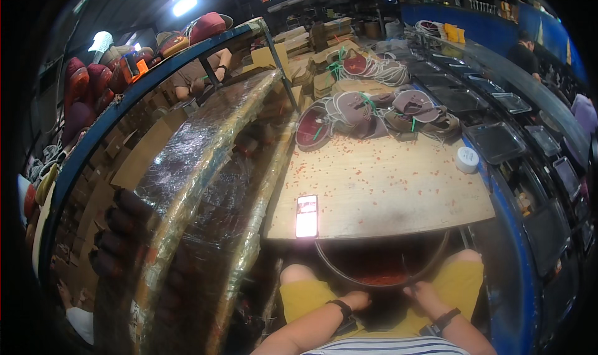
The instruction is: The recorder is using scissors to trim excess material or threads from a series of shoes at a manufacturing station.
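Head view, work at my lap: Close handling beside the round tub (pixel 350 259) looks, to me, like the step in hand.
Left hand (pixel 357 301): One, lower centre of the frame, fingers curled inward just beside the near rim; whether it grips anything, I cannot tell.
Right hand (pixel 424 292): One, to the right of it, narrow and bent at the rim; contact and any held piece are too small to make out.
Tub: One, lower centre, partly beneath the wooden surface (pixel 398 202), red scraps (pixel 382 280) massed at its bottom.
Next move: In my judgement, a lift calls for clearing both the rim and the overhanging edge.
Scraps on top: Dozens, strewn across the centre, too many to count.
Shoe pieces (pixel 356 113): Several grey ones heaped at the surface's far end, overlapping past an exact count; at least three green ties (pixel 413 125) show.
Phone (pixel 306 217): One, screen lit, at the near left corner of the surface.
White round container (pixel 467 160): One, near the right edge.
Co-workers: At least two, one at upper left (pixel 215 68), one at upper right (pixel 523 55).
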`<state>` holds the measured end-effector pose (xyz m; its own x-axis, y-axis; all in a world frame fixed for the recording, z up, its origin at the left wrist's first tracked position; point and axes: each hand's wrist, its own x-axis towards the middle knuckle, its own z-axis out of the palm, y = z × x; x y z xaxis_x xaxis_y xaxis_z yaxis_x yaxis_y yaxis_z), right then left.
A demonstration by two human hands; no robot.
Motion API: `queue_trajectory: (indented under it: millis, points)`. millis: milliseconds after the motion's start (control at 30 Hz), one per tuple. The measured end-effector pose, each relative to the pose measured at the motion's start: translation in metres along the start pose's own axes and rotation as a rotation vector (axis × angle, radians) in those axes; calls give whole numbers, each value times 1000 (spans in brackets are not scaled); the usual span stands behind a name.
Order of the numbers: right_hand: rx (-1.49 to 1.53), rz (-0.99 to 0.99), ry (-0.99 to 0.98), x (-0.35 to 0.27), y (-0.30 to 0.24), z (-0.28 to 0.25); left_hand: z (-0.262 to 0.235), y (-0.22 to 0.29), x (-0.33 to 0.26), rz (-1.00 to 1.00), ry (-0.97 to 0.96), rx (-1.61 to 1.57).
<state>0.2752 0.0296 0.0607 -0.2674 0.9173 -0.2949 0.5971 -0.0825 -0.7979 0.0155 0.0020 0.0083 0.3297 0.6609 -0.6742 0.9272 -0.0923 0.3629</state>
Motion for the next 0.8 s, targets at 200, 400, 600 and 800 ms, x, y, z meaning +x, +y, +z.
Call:
queue_trajectory:
  millis: [200,400,600,800]
  points:
    - [37,28,-14,3,11,3,3,0,2,27,64,2]
    - [32,45,-11,2,5,2,8,-3,4,17,84,-25]
    - [24,69,-22,0,1,-1,6,-2,4,32,66,-26]
    - [31,42,-16,1,6,2,6,-2,3,33,76,-21]
